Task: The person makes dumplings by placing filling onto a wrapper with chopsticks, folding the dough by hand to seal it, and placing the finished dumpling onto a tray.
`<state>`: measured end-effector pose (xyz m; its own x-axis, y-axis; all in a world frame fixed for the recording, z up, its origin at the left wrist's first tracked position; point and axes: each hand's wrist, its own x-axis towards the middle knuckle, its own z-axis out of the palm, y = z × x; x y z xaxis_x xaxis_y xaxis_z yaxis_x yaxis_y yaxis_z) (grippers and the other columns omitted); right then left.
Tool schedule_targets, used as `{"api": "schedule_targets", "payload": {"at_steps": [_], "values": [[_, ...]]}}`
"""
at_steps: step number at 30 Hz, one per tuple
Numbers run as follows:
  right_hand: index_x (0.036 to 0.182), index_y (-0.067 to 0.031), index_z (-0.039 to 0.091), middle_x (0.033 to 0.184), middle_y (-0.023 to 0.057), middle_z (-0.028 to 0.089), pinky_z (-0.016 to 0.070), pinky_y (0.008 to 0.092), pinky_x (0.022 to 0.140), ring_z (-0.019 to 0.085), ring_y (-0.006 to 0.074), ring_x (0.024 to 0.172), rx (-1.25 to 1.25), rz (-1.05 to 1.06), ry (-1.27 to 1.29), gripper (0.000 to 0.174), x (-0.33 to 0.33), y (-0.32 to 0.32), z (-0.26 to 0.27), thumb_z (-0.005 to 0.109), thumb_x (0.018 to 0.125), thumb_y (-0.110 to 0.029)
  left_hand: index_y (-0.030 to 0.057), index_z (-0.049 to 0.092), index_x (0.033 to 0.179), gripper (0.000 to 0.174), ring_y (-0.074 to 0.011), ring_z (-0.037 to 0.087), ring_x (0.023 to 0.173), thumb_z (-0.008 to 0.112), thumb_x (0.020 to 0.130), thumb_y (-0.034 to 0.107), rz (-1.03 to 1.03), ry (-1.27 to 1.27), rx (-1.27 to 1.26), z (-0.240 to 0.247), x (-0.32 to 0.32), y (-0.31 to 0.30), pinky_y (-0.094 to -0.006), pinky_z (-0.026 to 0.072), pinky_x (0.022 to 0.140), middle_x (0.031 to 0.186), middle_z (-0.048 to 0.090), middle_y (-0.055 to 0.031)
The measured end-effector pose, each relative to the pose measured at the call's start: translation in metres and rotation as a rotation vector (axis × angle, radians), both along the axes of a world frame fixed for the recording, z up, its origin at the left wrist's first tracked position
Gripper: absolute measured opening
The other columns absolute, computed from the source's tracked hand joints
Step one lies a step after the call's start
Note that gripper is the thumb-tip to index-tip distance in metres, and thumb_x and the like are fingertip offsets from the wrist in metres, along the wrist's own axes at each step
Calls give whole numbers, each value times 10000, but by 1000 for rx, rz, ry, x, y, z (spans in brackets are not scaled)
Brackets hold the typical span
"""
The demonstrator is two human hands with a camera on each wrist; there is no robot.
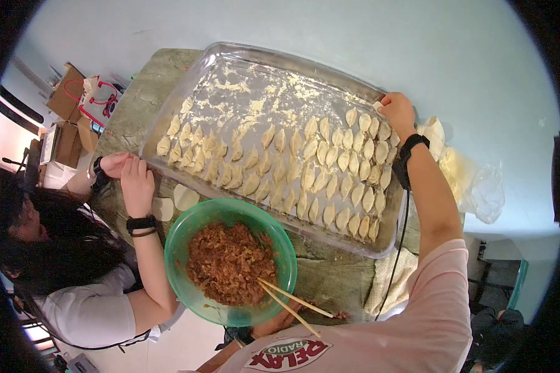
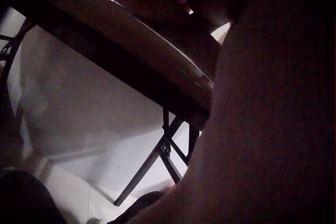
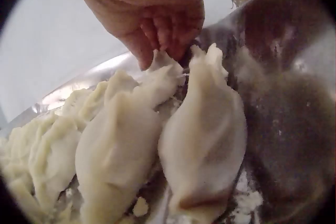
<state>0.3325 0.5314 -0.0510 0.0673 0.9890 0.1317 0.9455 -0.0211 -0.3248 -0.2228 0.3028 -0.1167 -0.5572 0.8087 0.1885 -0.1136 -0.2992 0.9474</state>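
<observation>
At the tray's far right corner my right hand (image 1: 398, 112) pinches a dumpling (image 1: 378, 107). In the right wrist view, curled fingers of the right hand (image 3: 163, 27) hold the tip of a pale dumpling (image 3: 160, 79), behind two larger ones close to the camera. Rows of dumplings cover the right and front of the floured metal tray (image 1: 230, 78). My left hand (image 1: 277, 323) is low beside the green bowl (image 1: 179, 289), partly hidden by the bowl, chopsticks and shirt. The left wrist view is dark, and I cannot tell how its fingers lie.
Brown meat filling (image 1: 230, 264) fills the bowl, with chopsticks (image 1: 295, 298) leaning out. At left, another person's hands (image 1: 137, 180) meet near the tray edge, by round wrappers (image 1: 185, 197). A cloth (image 1: 389, 283) and plastic bag (image 1: 484, 193) lie at right; a cable (image 1: 397, 255) hangs from my right wrist.
</observation>
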Motion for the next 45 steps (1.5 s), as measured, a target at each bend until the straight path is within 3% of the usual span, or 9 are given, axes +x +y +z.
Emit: {"api": "schedule_targets", "payload": {"at_steps": [4,8,16,21,28,34,38,41,45], "values": [[847,-55,662,847,155,650,499,399,714,623,331,815,-5,1,-56,142,2,4,-4,630,714,-93,16,523,776,112,-325,557,756,554,737,117,-32,-128,-5,6,1,0,-421,462,689,783,566,-171],[803,-45,648,835,160,646,492,424,724,616,350,830,22,-81,-102,109,5,9,-10,629,720,-113,12,556,832,153,-328,561,774,558,742,136,-34,-3,-2,2,-2,2,-428,463,704,806,579,-180],[789,-59,660,830,144,658,495,390,733,623,328,813,76,-197,65,132,12,1,10,633,732,-175,-62,500,772,153,-390,515,817,517,749,88,199,1531,-299,24,11,1,-461,414,780,805,544,-239],[866,-115,699,879,114,673,495,368,745,633,287,831,-60,176,91,160,32,11,1,625,729,-154,-28,523,837,155,-363,541,813,543,769,110,-35,1357,-323,23,64,-37,-439,434,757,835,566,-206],[834,-54,698,853,127,674,481,323,732,635,255,813,-111,138,13,152,28,7,-8,595,729,-93,32,563,952,191,-315,586,806,589,803,147,-394,1060,-382,14,213,-153,-401,470,716,888,605,-149],[868,-89,705,872,144,667,492,376,733,638,288,811,-36,151,50,156,19,-10,13,608,768,-161,83,597,1050,241,-275,624,800,628,832,179,-739,785,-408,21,301,-216,-369,500,681,934,638,-100],[951,-18,669,773,50,650,465,276,670,581,127,722,-104,318,526,209,23,-83,76,610,815,-165,87,606,1035,237,-287,615,815,637,813,167,-730,749,-506,24,303,-216,-362,497,686,955,629,-116],[961,10,654,771,21,624,456,249,664,547,87,723,-89,369,596,206,46,-181,111,604,832,-142,78,571,1080,222,-293,612,829,566,870,150,-650,803,-402,24,306,-215,-348,484,697,960,625,-134],[915,21,653,791,37,642,461,259,658,553,91,713,-157,58,498,183,104,-307,97,644,806,-126,81,607,983,174,-273,606,747,617,811,98,-536,878,-236,21,308,-209,-333,481,663,854,620,-104]]}}
